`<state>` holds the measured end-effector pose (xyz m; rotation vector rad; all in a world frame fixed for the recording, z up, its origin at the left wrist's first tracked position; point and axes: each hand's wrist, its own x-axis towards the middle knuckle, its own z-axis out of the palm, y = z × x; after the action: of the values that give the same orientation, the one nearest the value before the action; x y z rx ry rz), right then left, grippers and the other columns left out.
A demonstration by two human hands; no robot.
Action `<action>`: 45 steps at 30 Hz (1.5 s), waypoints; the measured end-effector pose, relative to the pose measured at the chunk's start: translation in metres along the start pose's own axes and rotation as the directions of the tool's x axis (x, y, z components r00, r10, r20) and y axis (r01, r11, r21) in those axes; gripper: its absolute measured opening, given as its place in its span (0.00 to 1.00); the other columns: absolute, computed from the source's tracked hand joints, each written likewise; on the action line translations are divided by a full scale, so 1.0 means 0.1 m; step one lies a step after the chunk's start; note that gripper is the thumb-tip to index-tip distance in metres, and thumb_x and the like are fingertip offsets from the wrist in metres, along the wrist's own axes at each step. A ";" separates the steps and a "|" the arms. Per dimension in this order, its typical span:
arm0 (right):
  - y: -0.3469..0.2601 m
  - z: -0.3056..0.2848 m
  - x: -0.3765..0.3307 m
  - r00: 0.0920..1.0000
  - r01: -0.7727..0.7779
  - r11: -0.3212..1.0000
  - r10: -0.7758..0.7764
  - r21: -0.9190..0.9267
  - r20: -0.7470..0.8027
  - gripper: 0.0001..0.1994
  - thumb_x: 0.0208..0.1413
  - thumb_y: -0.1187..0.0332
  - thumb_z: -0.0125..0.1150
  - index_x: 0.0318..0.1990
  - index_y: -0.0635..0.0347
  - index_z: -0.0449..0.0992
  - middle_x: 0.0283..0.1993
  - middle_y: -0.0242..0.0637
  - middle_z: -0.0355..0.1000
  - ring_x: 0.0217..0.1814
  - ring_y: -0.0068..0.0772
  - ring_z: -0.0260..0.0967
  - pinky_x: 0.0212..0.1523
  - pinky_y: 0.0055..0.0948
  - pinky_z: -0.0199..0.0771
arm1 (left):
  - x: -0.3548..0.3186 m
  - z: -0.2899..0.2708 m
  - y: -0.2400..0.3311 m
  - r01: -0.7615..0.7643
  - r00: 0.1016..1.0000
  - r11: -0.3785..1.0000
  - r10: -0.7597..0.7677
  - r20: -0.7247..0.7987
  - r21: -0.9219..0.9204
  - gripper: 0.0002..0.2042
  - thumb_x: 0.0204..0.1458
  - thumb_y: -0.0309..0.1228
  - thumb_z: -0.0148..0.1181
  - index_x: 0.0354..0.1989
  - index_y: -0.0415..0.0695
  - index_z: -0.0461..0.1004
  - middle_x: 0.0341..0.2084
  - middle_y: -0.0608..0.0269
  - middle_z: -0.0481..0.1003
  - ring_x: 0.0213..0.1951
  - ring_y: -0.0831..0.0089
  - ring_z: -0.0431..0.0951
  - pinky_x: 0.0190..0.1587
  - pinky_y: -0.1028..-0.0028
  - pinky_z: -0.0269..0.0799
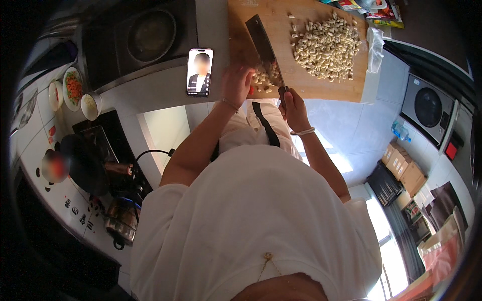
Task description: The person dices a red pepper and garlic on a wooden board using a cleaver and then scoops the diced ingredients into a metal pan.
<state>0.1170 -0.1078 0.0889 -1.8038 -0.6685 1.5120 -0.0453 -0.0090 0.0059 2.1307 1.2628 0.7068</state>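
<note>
Cleaver [262, 39], one: broad dark blade, aimed from the cutting board's near edge toward its far left. Likely weighty and stiff, sharp along the edge; hold by the handle only.

Right hand [296, 109]: closed round the cleaver's handle, at the near edge.

Left hand [237, 83]: fingers bent, beside the chopped pieces [263, 78] at the board's near left; whether it grips any, cannot tell.

Chopped pieces: against the blade; probably light and loose, best gathered by the handful, clear of the edge.

Pale kernels [329, 47], heap: right half of the board; likely firm, apt to roll.

Cutting board [326, 91]: wood, on the counter [213, 30]. Bare strips between blade and heap, and along the near right edge. Limits: phone [200, 72] beyond the left edge, clear bag [375, 50] at the right.
</note>
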 end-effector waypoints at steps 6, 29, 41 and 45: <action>0.00 0.15 -0.04 0.998 0.012 0.999 -0.015 0.050 0.058 0.16 0.62 0.56 0.41 0.29 0.60 0.62 0.14 0.26 0.55 0.15 0.17 0.52 0.16 0.21 0.52 | -0.01 0.02 -0.04 0.078 0.997 0.997 -0.078 0.011 0.022 0.05 0.41 0.27 0.61 0.28 0.47 0.72 0.24 0.60 0.72 0.33 0.58 0.71 0.37 0.62 0.65; 0.10 0.30 0.07 0.998 0.060 0.998 -0.060 -0.019 -0.002 0.18 0.61 0.53 0.42 0.30 0.59 0.63 0.16 0.26 0.57 0.16 0.17 0.54 0.16 0.20 0.54 | -0.11 -0.04 -0.01 0.023 0.999 0.992 -0.026 0.026 0.124 0.10 0.42 0.35 0.62 0.33 0.48 0.71 0.31 0.59 0.72 0.36 0.57 0.70 0.37 0.62 0.64; -0.01 -0.20 -0.21 0.990 0.138 0.943 -0.120 0.304 -0.076 0.25 0.57 0.44 0.42 0.35 0.62 0.64 0.17 0.24 0.51 0.13 0.13 0.48 0.11 0.15 0.47 | -0.11 0.03 0.38 -0.200 0.979 0.967 0.192 0.067 0.160 0.26 0.32 0.42 0.68 0.42 0.48 0.66 0.36 0.60 0.68 0.40 0.61 0.68 0.41 0.62 0.61; 0.02 -0.24 -0.23 0.993 0.115 0.953 -0.100 0.280 -0.070 0.24 0.58 0.46 0.41 0.34 0.62 0.64 0.16 0.24 0.51 0.13 0.13 0.48 0.11 0.15 0.47 | -0.07 0.24 0.20 -0.046 0.990 0.989 0.026 0.141 0.139 0.25 0.34 0.41 0.68 0.42 0.47 0.66 0.37 0.60 0.69 0.40 0.61 0.69 0.40 0.64 0.63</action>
<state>0.1363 -0.1302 0.1039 -1.5604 -0.4867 1.4019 -0.0199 -0.0284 0.0012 2.2799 1.2350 0.4859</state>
